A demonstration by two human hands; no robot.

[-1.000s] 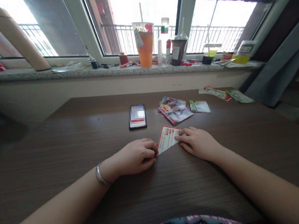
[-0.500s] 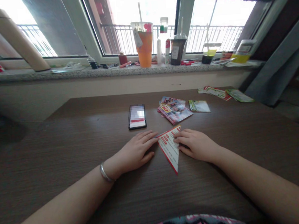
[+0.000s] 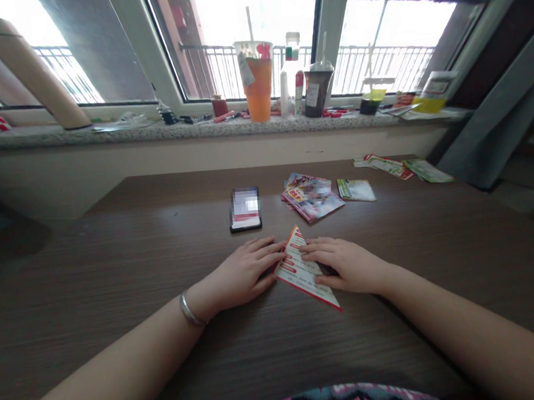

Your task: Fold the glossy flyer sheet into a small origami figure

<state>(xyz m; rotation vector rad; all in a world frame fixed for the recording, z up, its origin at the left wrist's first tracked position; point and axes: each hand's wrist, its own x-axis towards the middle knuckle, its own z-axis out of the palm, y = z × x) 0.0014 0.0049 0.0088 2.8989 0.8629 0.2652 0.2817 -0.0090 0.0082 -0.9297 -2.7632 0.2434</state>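
Observation:
A paper folded into a triangle (image 3: 301, 272), cream with red print and a red edge, lies on the brown table (image 3: 243, 362) between my hands. My left hand (image 3: 249, 269) rests flat at its left side, with the fingertips touching the paper's edge. From the right, my right hand (image 3: 346, 261) lays its outstretched fingers over the paper's right part and covers some of that edge. Neither hand grips the paper. A silver bracelet (image 3: 190, 309) circles my left wrist.
Beyond my hands lie a phone (image 3: 245, 209), colourful leaflets (image 3: 313, 196) and a small green-white card (image 3: 357, 190). More paper strips (image 3: 389, 166) sit at the far right corner. Along the windowsill (image 3: 151, 132) stand an orange drink cup (image 3: 258, 83), a dark cup (image 3: 317, 90) and bottles.
The folded paper has turned on the table: its top point has swung left and its lower point right. My right hand's fingers have moved slightly left over it.

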